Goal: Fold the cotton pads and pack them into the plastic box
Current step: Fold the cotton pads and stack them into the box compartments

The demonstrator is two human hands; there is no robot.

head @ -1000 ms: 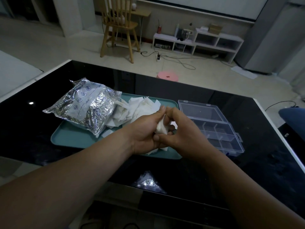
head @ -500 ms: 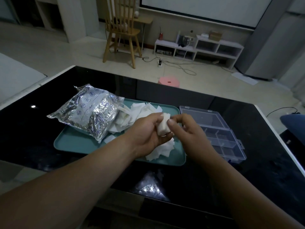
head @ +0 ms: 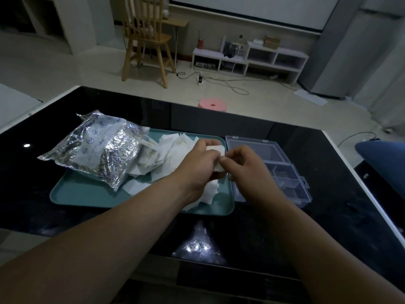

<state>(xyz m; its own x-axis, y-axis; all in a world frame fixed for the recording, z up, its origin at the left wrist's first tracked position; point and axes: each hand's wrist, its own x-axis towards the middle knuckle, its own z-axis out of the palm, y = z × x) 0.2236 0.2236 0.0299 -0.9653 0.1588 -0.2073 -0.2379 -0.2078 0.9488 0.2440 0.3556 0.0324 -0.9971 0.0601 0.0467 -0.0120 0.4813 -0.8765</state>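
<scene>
The left hand (head: 197,163) covers most of the folded white cotton pad (head: 215,149) it grips. Only the pad's top edge shows, and the rest is lost between that hand and the right hand (head: 243,165) pinching it. The right hand also hides the near-left compartments of the clear plastic box (head: 285,178). A crinkled silver foil bag (head: 98,150) hides the back left corner of the teal tray (head: 87,191); its print is too small to read. Both forearms run off the bottom edge

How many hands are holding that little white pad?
2. The left hand grips the folded cotton pad over the teal tray; the right hand pinches its edge, beside the clear plastic box.
</scene>
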